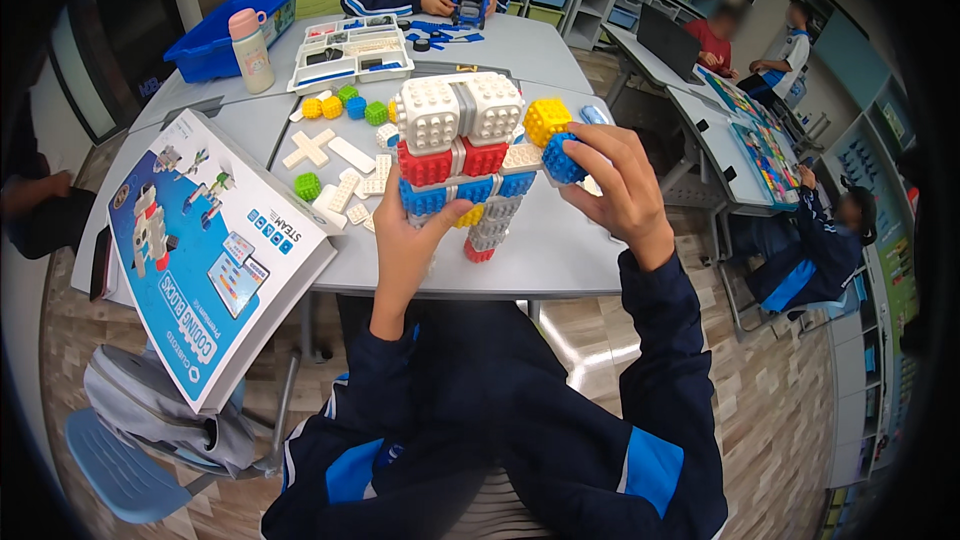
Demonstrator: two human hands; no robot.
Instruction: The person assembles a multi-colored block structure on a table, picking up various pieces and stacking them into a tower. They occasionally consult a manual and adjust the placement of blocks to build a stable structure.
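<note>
A tall figure built of studded blocks stands upright over the table's near edge, with white, red and blue layers above a grey and red lower part. My left hand is closed around its left side, thumb against the blue layer. At the figure's right, a flat pale piece sticks out like an arm. My right hand grips a round blue studded block at the end of that piece. A yellow studded block sits just above the blue one. The figure's lower left is hidden by my left hand.
Loose coloured blocks and white connector plates lie left of the figure. A large kit box leans at the table's left. Behind are a parts tray, a bottle, a blue bin and a person handling a blue model.
</note>
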